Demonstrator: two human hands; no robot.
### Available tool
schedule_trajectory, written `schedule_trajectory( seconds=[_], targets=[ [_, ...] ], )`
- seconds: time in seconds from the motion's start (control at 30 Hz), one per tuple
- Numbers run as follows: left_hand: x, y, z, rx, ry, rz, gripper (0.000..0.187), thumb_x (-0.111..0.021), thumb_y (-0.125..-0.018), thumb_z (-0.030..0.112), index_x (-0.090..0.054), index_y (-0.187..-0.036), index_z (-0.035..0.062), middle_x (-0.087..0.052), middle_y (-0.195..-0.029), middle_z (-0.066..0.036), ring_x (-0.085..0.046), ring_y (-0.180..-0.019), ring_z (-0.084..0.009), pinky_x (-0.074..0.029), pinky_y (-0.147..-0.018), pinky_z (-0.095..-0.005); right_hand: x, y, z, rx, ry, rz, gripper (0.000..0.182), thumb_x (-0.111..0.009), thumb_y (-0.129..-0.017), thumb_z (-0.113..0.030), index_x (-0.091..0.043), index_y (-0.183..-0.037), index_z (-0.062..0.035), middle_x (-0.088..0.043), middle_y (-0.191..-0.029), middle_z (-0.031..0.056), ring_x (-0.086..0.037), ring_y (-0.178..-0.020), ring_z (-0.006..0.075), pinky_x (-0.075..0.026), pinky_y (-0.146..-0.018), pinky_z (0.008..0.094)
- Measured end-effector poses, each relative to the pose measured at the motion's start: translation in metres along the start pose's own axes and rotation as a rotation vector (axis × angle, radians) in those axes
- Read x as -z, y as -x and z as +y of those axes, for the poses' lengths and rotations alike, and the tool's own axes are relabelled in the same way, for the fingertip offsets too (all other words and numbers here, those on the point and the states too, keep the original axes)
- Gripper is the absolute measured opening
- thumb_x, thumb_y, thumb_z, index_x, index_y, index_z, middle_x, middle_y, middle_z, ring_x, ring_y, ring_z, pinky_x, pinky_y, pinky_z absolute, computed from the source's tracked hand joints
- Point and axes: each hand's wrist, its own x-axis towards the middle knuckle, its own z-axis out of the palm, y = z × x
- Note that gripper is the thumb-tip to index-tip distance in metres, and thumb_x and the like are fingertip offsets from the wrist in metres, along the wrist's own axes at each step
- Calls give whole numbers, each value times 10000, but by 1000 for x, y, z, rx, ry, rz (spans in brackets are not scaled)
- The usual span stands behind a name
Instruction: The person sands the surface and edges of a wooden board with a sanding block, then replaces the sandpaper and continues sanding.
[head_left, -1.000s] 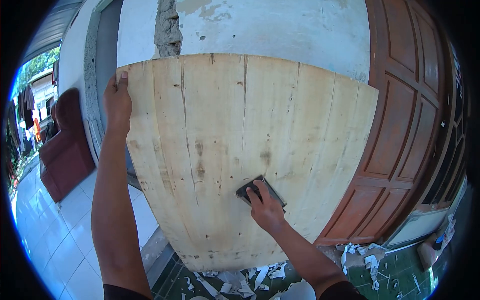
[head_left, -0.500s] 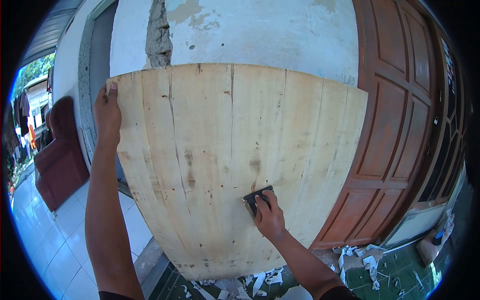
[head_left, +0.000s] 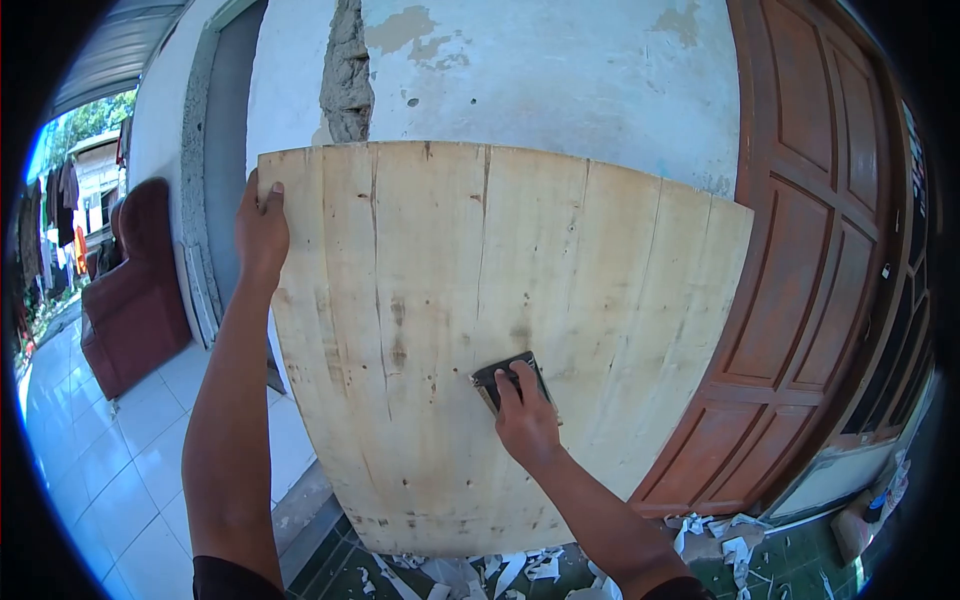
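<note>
A large pale wooden panel [head_left: 460, 260] stands upright, leaning towards the wall, with dark cracks, knots and smudges on its face. My left hand [head_left: 263, 225] grips its upper left corner, thumb on the front face and the fingers out of sight behind the edge. Low on the middle of the panel, my right hand [head_left: 527, 425] holds a black sanding block [head_left: 495, 378] flat against the wood, fingers bent over its top. The block's underside is hidden.
Behind the panel is a white wall [head_left: 550, 80] with peeling patches. A brown wooden door [head_left: 790, 280] stands at right, a maroon armchair [head_left: 140, 300] at left. Torn white scraps [head_left: 510, 570] litter the green floor tiles by the panel's foot.
My right hand has slid the sanding block a little up and left across the panel. My left hand keeps its hold on the corner. The whole view has shifted slightly.
</note>
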Motion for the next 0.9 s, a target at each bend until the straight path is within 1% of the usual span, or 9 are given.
schedule_trajectory(
  seconds=[0.1, 0.2, 0.27, 0.4, 0.53, 0.63, 0.7, 0.8, 0.9],
  targets=[
    [-13, 49, -13, -169, -264, 23, 503, -597, -1022, 252, -532, -1481, 57, -459, -1550, -229, -415, -1451, -387, -369, -1171, -458, 17, -63, -4, -58, -67, -98, 362, -662, -814, 48, -663, -1176, 57, -521, -1356, 262, -708, -986, 427, -615, -835, 452],
    [-37, 119, -25, -376, -301, -58, 550, -634, -977, 220, -513, -1483, 42, -315, -1639, -252, -239, -1538, -453, -282, -1225, -517, 50, -185, -3, -130, -117, 174, 228, -637, -901, 16, -654, -1128, 35, -557, -1287, 184, -693, -976, 406, -584, -819, 500],
    [-49, 167, -19, -474, -384, -41, 556, -636, -969, 178, -500, -1486, 25, -329, -1639, -241, -230, -1545, -451, -265, -1237, -520, 66, -236, 0, -92, -38, 321, 195, -668, -892, 11, -670, -1087, 20, -564, -1226, 174, -684, -961, 398, -581, -816, 479],
    [-56, 253, -14, -314, -18, -154, 555, -656, -941, 118, -492, -1453, -18, -340, -1627, -254, -259, -1534, -462, -267, -1230, -536, 34, -166, -27, -181, -150, 338, 208, -691, -879, 23, -687, -1087, 21, -550, -1253, 198, -686, -997, 408, -587, -811, 484],
    [-46, 325, -23, -226, 109, -264, 538, -656, -932, 98, -500, -1434, -19, -395, -1588, -258, -326, -1503, -467, -301, -1213, -536, -45, 6, -30, -142, -221, 7, 266, -669, -885, 13, -667, -1149, 38, -519, -1310, 247, -699, -1007, 442, -614, -794, 493],
    [-38, 332, -26, -241, 69, -321, 519, -658, -928, 99, -515, -1414, -13, -411, -1572, -265, -358, -1482, -474, -317, -1204, -540, -22, -50, -39, -135, -174, -148, 288, -658, -885, 10, -649, -1171, 36, -512, -1332, 242, -707, -972, 439, -614, -805, 498],
    [-35, 329, -25, -232, 6, -326, 496, -660, -928, 120, -537, -1395, 4, -408, -1571, -270, -358, -1477, -479, -307, -1203, -555, -3, -134, -34, 9, -138, 34, 264, -660, -881, 14, -642, -1144, 29, -521, -1291, 215, -703, -957, 438, -614, -781, 495],
    [-33, 337, -33, -171, -69, -354, 502, -662, -931, 149, -539, -1399, 16, -399, -1581, -266, -334, -1488, -486, -282, -1207, -573, 36, -247, -39, 2, -86, 243, 178, -666, -888, 15, -639, -1064, 20, -552, -1220, 176, -699, -909, 404, -603, -752, 486],
    [-23, 371, -53, -89, -142, -408, 501, -664, -934, 209, -562, -1395, 41, -338, -1615, -277, -298, -1500, -499, -251, -1210, -585, 24, -234, -47, -23, -97, 262, 193, -665, -887, 16, -645, -1078, 25, -550, -1242, 178, -692, -946, 408, -599, -788, 487]
  ],
)
